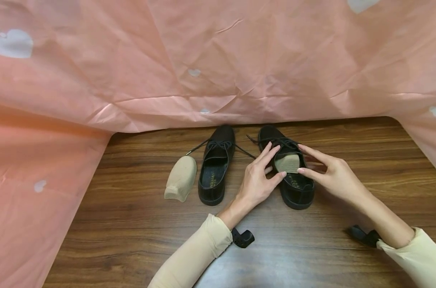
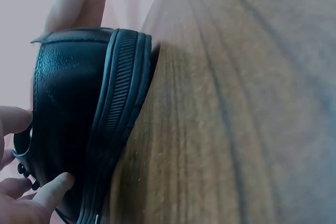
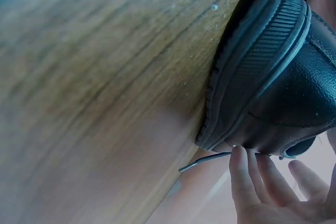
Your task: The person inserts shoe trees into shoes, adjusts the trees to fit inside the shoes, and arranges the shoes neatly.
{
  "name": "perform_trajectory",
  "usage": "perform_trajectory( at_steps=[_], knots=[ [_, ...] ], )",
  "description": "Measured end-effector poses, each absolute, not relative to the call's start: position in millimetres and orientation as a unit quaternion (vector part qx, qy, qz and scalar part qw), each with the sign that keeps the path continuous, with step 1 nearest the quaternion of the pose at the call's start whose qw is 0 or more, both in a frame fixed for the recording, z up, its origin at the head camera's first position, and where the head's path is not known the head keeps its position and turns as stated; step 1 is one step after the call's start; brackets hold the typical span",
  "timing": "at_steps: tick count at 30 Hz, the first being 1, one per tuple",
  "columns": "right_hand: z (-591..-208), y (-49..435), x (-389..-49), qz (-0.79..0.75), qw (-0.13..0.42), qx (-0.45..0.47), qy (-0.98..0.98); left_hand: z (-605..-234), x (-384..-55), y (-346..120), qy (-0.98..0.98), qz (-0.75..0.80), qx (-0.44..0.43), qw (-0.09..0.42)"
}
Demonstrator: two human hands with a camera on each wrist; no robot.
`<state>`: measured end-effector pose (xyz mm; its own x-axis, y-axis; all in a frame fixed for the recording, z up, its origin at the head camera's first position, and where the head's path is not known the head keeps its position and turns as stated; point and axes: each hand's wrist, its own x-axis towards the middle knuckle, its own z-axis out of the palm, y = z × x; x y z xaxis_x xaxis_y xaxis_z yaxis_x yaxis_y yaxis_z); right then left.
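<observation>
Left hand (image 1: 257,180), right hand (image 1: 335,174) both spread, thumbs at beige textured insert (image 1: 288,163) inside black leathery lace-up shoe (image 1: 298,197); toe points away, long axis slanting slightly left.

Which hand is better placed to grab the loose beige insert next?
Probably the left hand: it is nearer the loose insert, with the left shoe in between. The right hand is across the right shoe and would likely reach past the left.
</observation>
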<state>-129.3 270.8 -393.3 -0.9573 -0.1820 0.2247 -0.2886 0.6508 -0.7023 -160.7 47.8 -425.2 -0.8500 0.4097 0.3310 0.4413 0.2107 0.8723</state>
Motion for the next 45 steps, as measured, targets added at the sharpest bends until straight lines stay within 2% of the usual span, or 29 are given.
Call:
perform_trajectory(
  at_steps=[8, 18, 25, 31, 45],
  knots=[
    [-390.6, 278.8, -122.5, 0.451, -0.019, 0.144, -0.881, -428.0, -150.4, 44.0, -0.779, -0.565, -0.273, -0.021],
    [-397.7, 289.2, -119.0, 0.486, -0.095, 0.229, -0.838, -432.4, -142.7, 46.3, -0.788, -0.548, -0.276, -0.046],
    [-397.0, 290.8, -117.2, 0.449, -0.104, 0.22, -0.86, -434.4, -139.9, 49.0, -0.784, -0.554, -0.275, -0.046],
    [-398.7, 292.7, -119.1, 0.479, -0.134, 0.224, -0.838, -433.8, -139.7, 49.9, -0.772, -0.577, -0.258, -0.062],
    [-407.5, 293.9, -120.6, 0.547, -0.148, 0.222, -0.794, -436.6, -137.3, 52.0, -0.764, -0.6, -0.228, -0.066]
  ],
)
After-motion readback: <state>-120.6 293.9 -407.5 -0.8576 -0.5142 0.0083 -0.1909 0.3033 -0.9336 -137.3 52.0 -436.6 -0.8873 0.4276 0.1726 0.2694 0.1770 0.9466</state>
